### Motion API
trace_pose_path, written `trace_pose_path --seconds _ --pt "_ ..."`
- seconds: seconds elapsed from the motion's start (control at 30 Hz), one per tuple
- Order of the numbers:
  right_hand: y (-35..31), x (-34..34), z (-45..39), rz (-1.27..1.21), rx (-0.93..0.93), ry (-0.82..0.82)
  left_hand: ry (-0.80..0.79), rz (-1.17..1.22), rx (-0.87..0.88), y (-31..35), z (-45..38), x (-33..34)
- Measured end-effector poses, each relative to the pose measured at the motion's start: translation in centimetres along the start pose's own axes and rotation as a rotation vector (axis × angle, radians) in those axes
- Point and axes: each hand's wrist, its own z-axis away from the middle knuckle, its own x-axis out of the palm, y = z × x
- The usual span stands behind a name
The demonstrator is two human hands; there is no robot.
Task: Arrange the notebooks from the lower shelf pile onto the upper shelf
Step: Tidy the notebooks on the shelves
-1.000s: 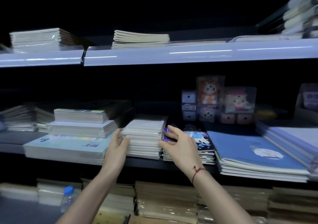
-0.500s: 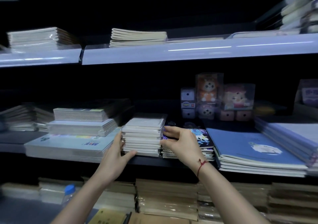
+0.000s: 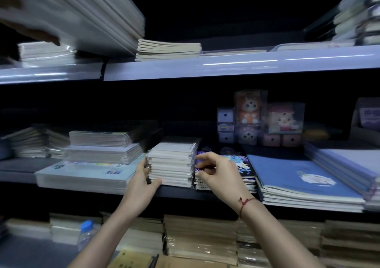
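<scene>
A plastic-wrapped pile of white spiral notebooks (image 3: 170, 160) sits at the front of the lower shelf (image 3: 178, 192). My left hand (image 3: 141, 183) clasps the pile's left side, thumb under its front bottom corner. My right hand (image 3: 220, 175) has curled fingers pressed against the pile's right edge; a red string circles that wrist. The pale upper shelf (image 3: 236, 66) carries a cream notebook stack (image 3: 166, 50) and a wrapped white stack (image 3: 45, 53). At the upper left another person's hand (image 3: 39, 35) holds a large blurred notebook stack (image 3: 88, 14) above that shelf.
Left of the pile lie wider stacks (image 3: 98, 150); to its right, dark patterned notebooks (image 3: 240, 164) and blue notebooks (image 3: 298, 179). Boxed toys (image 3: 250, 115) stand behind. Brown wrapped packs (image 3: 201, 237) and a water bottle (image 3: 86, 234) sit below the shelf.
My left thumb has slid under the pile's front corner and my right fingers have curled at its right edge. A blurred stack held by another person's hand has entered at the upper left.
</scene>
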Motion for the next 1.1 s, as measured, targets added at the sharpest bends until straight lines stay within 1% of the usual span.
trace_pose_path --seconds 0.07,0.1,0.2,0.4,0.67,0.83,0.97,1.07,1.1 --pt "0.1 0.4 0.0 0.278 -0.058 -0.003 0.009 0.009 -0.005 0.2 -0.1 0.0" --pt "0.0 0.6 0.1 0.366 -0.067 0.012 0.016 0.019 -0.007 0.3 -0.1 0.1" --pt "-0.5 1.0 0.1 0.431 -0.062 0.056 0.036 0.055 -0.017 0.5 -0.1 0.3" --pt "-1.1 1.8 -0.4 0.565 -0.036 0.050 0.039 0.078 -0.039 0.7 -0.1 0.4" --pt "-0.8 2.7 -0.5 0.565 -0.030 0.099 -0.011 0.098 -0.060 0.5 0.1 0.2" --pt "-0.4 2.6 -0.3 0.498 -0.035 0.100 -0.033 0.081 -0.030 0.7 0.8 0.1" --pt "-0.1 2.7 0.1 0.427 -0.072 0.146 -0.039 0.058 0.030 1.0 1.9 0.2" --pt "0.2 2.9 0.3 0.376 -0.134 0.224 -0.059 0.079 0.038 0.9 2.5 0.0" --pt "0.2 2.8 0.3 0.371 -0.124 0.213 -0.060 0.083 0.037 0.9 2.5 0.0"
